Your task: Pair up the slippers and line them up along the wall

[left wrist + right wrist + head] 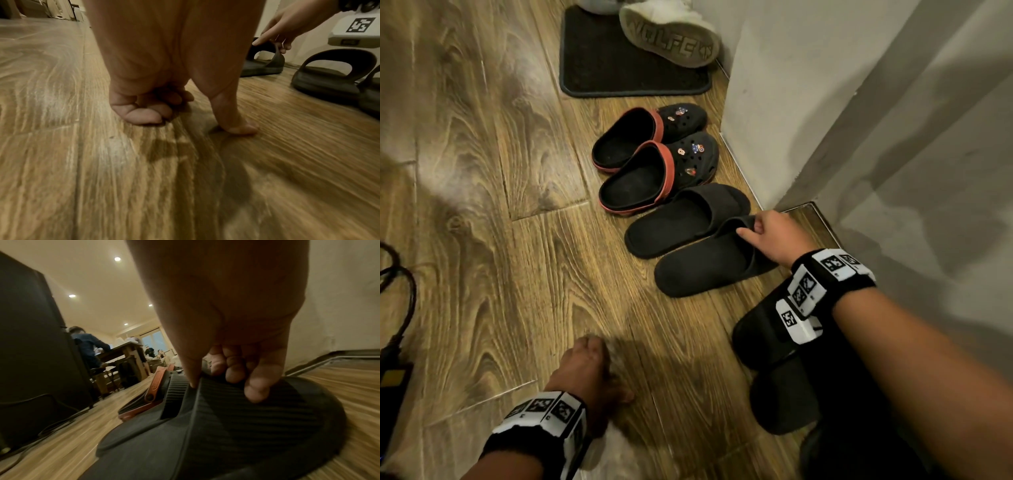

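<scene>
My right hand (767,236) pinches the strap of a black slipper (709,267) on the wood floor; thumb and fingers grip the ribbed strap (246,426) in the right wrist view. Its twin (681,219) lies just beyond it, toes toward the wall (808,85). Two black clogs with red trim (657,171) sit side by side farther along. Another pair of black slippers (767,335) lies under my right forearm. My left hand (589,370) rests on the floor with its fingers (144,113) curled under and the thumb down, holding nothing.
A dark doormat (619,61) lies at the far end with a white sneaker (671,34) tipped on it. Black cables and a device (397,308) sit at the left edge. The wall corner juts out beside the slippers. Bare floor spreads to the left.
</scene>
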The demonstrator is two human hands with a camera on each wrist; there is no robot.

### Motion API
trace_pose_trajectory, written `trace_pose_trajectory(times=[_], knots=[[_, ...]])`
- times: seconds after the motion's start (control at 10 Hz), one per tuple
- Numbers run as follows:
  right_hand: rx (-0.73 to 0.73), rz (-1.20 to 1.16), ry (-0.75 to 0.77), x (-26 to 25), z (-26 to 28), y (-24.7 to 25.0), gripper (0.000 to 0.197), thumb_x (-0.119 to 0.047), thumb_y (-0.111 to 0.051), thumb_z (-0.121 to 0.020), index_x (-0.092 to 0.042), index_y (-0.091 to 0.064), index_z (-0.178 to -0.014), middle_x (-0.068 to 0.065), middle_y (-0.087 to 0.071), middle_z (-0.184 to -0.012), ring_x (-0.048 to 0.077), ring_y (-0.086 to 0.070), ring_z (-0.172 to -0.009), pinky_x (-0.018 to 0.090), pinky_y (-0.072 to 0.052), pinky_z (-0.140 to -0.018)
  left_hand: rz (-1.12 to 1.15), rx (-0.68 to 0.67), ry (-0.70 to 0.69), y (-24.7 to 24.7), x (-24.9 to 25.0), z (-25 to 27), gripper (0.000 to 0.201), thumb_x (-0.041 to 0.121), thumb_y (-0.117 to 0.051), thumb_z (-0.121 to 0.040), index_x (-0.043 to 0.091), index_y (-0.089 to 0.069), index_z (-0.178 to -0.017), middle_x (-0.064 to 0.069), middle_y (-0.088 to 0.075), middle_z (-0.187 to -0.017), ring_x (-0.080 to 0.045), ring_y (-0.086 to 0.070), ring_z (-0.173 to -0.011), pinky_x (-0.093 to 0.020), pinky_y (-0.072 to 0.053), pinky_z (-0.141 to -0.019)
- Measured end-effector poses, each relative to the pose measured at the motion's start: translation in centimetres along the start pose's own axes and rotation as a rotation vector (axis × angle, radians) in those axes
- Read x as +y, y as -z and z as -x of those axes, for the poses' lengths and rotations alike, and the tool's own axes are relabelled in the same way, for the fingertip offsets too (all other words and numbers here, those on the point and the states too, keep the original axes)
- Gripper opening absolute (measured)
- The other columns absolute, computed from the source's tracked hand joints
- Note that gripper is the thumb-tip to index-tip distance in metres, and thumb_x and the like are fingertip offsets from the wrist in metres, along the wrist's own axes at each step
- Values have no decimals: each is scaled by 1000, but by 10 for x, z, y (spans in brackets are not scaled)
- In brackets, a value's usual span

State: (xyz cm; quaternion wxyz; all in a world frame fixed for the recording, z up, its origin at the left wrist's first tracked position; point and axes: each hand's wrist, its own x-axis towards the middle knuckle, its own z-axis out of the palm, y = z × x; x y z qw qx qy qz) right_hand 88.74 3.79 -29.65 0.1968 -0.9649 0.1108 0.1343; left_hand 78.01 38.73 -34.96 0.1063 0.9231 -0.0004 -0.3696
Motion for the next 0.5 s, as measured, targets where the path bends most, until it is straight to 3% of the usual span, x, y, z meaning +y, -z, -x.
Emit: trace_pose_trajectory(times=[0.1, 0.2, 0.3, 0.4, 0.5], knots=[[30, -82, -47, 1, 4, -2, 42, -52, -58, -88, -17, -43, -69, 3, -51, -65, 30, -55, -71, 34, -35, -59, -52, -26, 27, 7, 5, 1, 88, 51, -84, -50, 13, -46, -120, -7, -46, -128, -26, -50, -116, -35, -47, -99], [69, -107, -73, -1, 17, -3, 40, -52, -53, -91, -13, -50, -80, 10, -61, -81, 34, -59, -88, 36, -40, -68, -131, -67, 43, 16, 21, 3, 73, 45, -81, -61, 13, -51, -119, -8, -52, -127, -26, -56, -115, -32, -50, -95], [71, -146, -112, -11, 35, -1, 46, -48, -49, -94, -5, -53, -111, 18, -63, -112, 34, -58, -107, 39, -45, -83, -194, -46, -47, 33, 68, -8, 54, 32, -70, -77, 15, -52, -126, -8, -57, -131, -26, -58, -119, -33, -50, -98], [39, -100, -99, -13, 45, 1, 46, -44, -49, -94, -5, -50, -119, 17, -61, -118, 34, -57, -110, 39, -46, -85, -166, -44, -135, 45, 113, -9, 60, 37, -69, -80, 9, -49, -129, -13, -56, -132, -29, -56, -121, -36, -48, -99], [55, -45, -50, -6, 68, 6, 38, -45, -50, -94, -11, -56, -108, 14, -65, -109, 33, -60, -105, 39, -48, -82, -118, 39, -275, 40, 169, 18, 61, 47, -63, -82, 8, -48, -127, -15, -54, -130, -32, -53, -121, -39, -46, -99]])
